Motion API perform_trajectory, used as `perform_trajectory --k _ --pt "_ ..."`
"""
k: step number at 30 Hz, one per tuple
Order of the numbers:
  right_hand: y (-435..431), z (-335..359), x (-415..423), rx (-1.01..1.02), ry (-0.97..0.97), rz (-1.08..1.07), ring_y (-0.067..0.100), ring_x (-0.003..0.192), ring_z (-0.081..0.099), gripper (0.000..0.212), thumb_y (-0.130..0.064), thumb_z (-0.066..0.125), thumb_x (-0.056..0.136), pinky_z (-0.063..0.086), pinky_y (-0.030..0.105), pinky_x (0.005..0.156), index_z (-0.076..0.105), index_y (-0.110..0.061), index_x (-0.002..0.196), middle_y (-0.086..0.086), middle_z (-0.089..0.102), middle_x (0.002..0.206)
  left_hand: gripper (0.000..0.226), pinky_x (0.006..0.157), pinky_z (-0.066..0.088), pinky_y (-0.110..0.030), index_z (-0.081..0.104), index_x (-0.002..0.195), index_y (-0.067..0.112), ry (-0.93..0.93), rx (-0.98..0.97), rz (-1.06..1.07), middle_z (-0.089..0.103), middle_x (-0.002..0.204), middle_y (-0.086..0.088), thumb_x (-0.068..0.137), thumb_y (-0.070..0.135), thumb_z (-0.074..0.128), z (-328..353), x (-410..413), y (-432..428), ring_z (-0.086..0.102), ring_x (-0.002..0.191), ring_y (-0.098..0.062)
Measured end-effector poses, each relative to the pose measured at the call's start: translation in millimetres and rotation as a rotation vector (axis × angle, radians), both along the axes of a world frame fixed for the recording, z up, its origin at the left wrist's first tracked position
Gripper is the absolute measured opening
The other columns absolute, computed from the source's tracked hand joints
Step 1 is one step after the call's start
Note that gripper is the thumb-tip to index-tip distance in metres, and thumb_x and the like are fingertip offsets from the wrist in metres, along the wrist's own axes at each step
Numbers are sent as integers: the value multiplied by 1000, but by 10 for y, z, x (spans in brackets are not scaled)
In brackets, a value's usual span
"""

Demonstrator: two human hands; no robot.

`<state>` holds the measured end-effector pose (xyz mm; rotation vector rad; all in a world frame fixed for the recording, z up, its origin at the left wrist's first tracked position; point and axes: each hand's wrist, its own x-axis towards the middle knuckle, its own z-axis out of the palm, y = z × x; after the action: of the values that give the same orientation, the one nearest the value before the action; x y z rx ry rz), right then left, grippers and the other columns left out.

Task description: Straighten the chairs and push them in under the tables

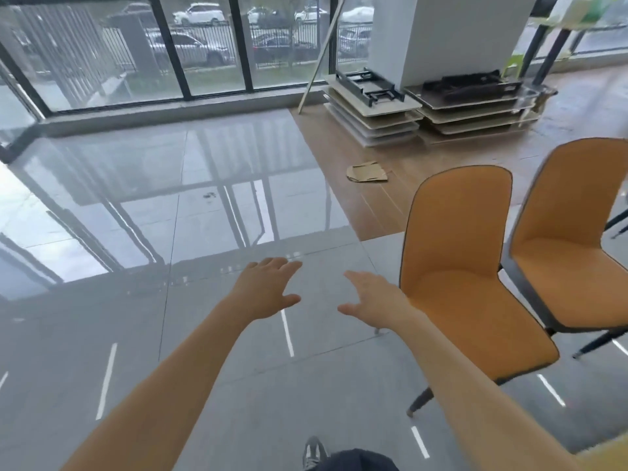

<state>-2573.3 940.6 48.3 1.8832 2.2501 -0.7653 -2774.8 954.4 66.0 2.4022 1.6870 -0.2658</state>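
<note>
Windows (136, 52): far left and along the back wall, cars parked outside; glossy grey floor (102, 334) below, throwing back the window frames.
Left hand (263, 294): stretched out over bare tile, palm down, fingers spread wide, holding nothing, touching nothing.
Shoe (314, 452): one foot shows at the bottom edge, the person standing on the tile.
Right hand (372, 300): also out in front, palm down, fingers loosely spread, empty; close beside the near chair's left edge, and I cannot tell whether the wrist brushes the seat rim.
Paper bag (367, 172): flat on the wood flooring beyond the tile, well apart from the hands.
Stacked tabletops (373, 110): folded tables piled on the floor by the white pillar (441, 35), legs tucked on top.
Near chair (458, 266): orange shell, dark legs, standing free on the tile, seat facing toward the lower right.
Far chair (571, 249): same kind, just beside the first on its right, partly cut off by the frame.
Table: only a yellowish corner at the bottom right might be one; too little shows to be sure.
Step in hand: by my reading, reaching toward a chair, no grip taken.
Next move calls for: swinging both hands right onto the near chair's back, closing on it, then turning it square before sliding it in.
</note>
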Motion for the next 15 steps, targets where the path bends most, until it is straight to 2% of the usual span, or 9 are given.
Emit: perform_trajectory --k 7,15 --pt "1648 170 113 24 -24 -124 28 142 26 71 -47 47 94 29 43 115 14 -19 150 6 24 157 64 116 26 -35 21 148 23 -13 13 -149 31 153 1 93 44 49 143 115 1945 29 141 -20" --pt "3372 59 445 41 -47 -421 26 144 23 72 -48 46 94 28 42 116 12 -19 151 6 19 159 64 115 25 -35 22 147 23 -39 26 -448 30 154 0 93 43 50 15 670 4221 28 142 -20"
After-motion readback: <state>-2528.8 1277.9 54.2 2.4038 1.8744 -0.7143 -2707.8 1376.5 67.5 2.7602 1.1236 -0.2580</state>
